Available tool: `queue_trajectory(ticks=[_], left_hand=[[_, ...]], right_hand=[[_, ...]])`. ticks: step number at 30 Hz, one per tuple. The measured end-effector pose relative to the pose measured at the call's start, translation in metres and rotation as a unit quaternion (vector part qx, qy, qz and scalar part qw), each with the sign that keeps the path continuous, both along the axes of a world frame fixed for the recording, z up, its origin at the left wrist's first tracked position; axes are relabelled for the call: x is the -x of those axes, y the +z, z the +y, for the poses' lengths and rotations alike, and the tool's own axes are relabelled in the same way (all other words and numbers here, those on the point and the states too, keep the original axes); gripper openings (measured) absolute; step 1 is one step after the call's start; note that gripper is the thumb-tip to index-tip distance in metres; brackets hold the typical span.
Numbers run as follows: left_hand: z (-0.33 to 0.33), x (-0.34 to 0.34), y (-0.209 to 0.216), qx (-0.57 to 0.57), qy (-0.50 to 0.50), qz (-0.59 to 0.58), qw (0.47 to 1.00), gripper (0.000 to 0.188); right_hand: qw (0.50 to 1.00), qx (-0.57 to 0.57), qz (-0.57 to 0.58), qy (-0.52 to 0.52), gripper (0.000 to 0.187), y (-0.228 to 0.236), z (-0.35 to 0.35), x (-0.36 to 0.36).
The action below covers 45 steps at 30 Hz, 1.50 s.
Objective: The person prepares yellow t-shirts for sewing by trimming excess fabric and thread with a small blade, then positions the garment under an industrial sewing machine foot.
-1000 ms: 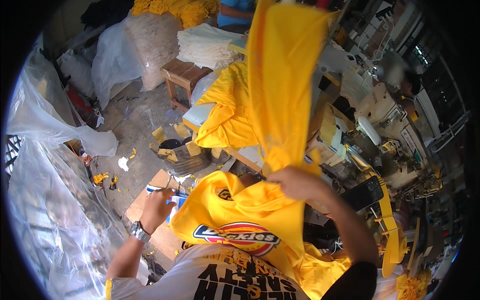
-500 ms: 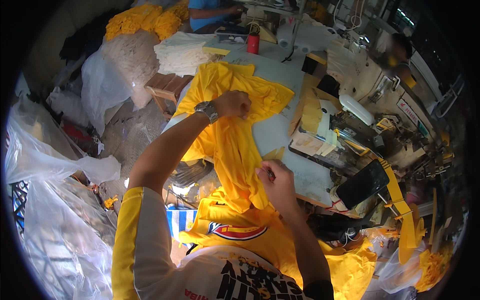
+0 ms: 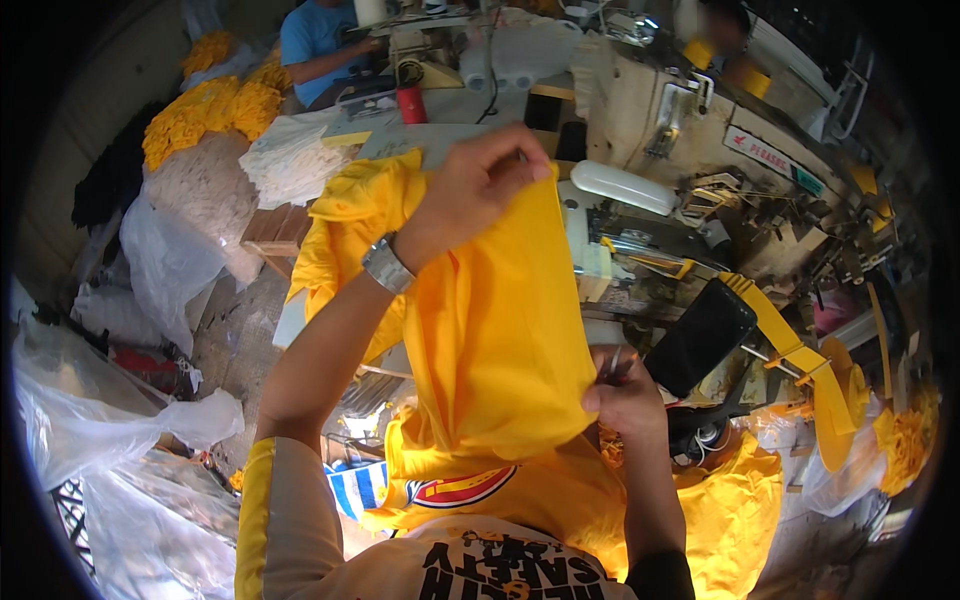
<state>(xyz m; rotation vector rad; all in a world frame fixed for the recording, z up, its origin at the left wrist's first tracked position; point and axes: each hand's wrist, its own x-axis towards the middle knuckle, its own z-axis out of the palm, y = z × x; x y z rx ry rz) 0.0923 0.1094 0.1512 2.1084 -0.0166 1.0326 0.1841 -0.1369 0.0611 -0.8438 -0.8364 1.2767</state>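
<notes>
Cloth (image 3: 490, 320), one yellow piece: my left hand (image 3: 478, 188) pinches it above, my right hand (image 3: 630, 398) below, near one phone (image 3: 702, 338).

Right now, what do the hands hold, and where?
Yellow fabric: left hand, far right corner; right hand, near right edge, plus a small metallic tool, grip unclear.

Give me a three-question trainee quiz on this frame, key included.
1. Multiple choice: what does the left grip pinch?
A) clear plastic
B) yellow cloth
C) a black phone

2. True or false: the right grip is lower in the picture than the left grip.

3. Fill in: the small upright cylinder on the table beyond the yellow cloth is ____ in colour.

Key: 1. B; 2. True; 3. Red.
</notes>
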Motion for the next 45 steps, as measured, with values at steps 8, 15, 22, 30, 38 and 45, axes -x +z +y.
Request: queue_trajectory(ticks=[8, 15, 22, 30, 38, 45], left_hand=[[-0.023, -0.049, -0.052, -0.031, -0.054, 0.117, 0.991, 0.010], [-0.095, -0.012, -0.052, -0.278, 0.157, 0.161, 0.934, 0.029], [-0.082, -0.028, -0.052, -0.156, 0.120, 0.173, 0.965, 0.025], [-0.067, -0.025, -0.066, -0.240, 0.242, 0.109, 0.934, 0.030], [-0.114, 0.101, -0.130, -0.019, 0.309, 0.260, 0.915, 0.024], [-0.017, 0.072, -0.024, -0.215, 0.295, 0.045, 0.930, 0.030]], right_hand=[[0.949, 0.131, -0.202, -0.204, 0.028, -0.024, 0.006, -0.009], [0.970, 0.101, -0.099, -0.198, 0.029, -0.022, -0.014, -0.012], [0.976, 0.086, -0.013, -0.200, 0.027, -0.018, -0.004, -0.024], [0.969, 0.072, -0.055, -0.228, 0.029, -0.018, 0.012, -0.031], [0.968, 0.065, -0.023, -0.242, 0.029, -0.022, 0.023, -0.027], [0.961, 0.042, 0.014, -0.274, 0.029, -0.022, 0.027, -0.015]])
